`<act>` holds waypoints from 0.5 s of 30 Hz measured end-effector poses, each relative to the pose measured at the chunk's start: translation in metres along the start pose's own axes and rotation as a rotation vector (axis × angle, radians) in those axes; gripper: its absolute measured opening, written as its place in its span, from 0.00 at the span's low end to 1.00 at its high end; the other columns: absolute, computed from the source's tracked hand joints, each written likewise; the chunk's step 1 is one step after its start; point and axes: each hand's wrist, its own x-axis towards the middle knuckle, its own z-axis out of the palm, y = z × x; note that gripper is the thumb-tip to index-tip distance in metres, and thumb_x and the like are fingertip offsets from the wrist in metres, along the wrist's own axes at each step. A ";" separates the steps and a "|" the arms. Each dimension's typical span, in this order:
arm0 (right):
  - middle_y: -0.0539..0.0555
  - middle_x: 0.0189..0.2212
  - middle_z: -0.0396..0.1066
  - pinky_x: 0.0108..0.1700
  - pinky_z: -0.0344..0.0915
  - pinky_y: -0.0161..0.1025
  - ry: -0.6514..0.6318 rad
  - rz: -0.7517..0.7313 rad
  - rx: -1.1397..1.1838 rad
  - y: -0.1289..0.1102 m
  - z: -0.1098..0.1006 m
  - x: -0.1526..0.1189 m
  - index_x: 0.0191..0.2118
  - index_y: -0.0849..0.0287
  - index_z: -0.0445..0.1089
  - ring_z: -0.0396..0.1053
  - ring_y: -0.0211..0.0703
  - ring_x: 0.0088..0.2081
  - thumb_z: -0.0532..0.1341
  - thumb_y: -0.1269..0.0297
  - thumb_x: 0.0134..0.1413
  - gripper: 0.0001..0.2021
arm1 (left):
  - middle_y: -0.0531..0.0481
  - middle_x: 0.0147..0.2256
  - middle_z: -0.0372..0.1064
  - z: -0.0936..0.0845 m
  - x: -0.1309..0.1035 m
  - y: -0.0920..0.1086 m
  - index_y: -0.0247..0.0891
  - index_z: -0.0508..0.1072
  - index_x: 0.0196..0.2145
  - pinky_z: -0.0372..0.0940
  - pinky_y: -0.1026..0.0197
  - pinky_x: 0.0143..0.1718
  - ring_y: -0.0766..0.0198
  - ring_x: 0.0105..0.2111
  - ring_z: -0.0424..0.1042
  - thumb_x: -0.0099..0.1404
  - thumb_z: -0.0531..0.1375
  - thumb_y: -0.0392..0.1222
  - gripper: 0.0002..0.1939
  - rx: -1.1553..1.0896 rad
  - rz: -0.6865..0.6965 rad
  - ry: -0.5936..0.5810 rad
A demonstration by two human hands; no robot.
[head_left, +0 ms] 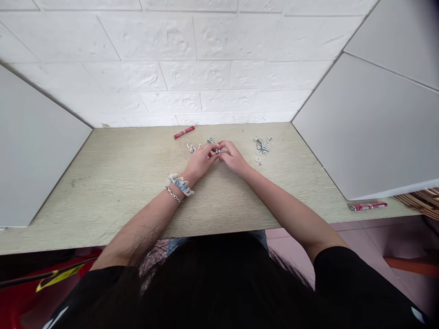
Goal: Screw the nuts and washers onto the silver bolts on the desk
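Pinching hands: left hand (200,162) and right hand (234,160) are gripping a metal bolt (220,151) with their fingertips.
Bolt position: sitting at the torso's (219,283) twelve o'clock, over the table (144,164).
Bolt feel: probably proving light, stiff, slightly slippery; its ends are offering the surest hold.

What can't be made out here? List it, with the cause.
Head view:
Metal fastener: partly covered by the left hand and right hand.
Hardware pile at right: too small to count.
Far red cylinder: any print too small to read.
Wickerwork: cut off by right edge.
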 end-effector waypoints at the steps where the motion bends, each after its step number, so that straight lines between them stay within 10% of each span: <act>1: 0.54 0.47 0.63 0.43 0.65 0.40 -0.004 0.011 0.020 0.000 0.000 0.000 0.37 0.57 0.63 0.63 0.38 0.38 0.56 0.69 0.49 0.07 | 0.50 0.40 0.73 0.000 0.000 0.000 0.39 0.73 0.46 0.66 0.61 0.42 0.66 0.33 0.70 0.64 0.61 0.35 0.11 0.002 0.001 -0.004; 15: 0.52 0.32 0.66 0.43 0.63 0.42 -0.026 0.020 -0.082 -0.004 -0.002 0.000 0.33 0.58 0.69 0.65 0.39 0.32 0.51 0.56 0.62 0.15 | 0.50 0.39 0.73 0.000 0.000 -0.001 0.39 0.72 0.43 0.66 0.61 0.42 0.65 0.34 0.70 0.64 0.60 0.36 0.08 0.000 0.009 -0.006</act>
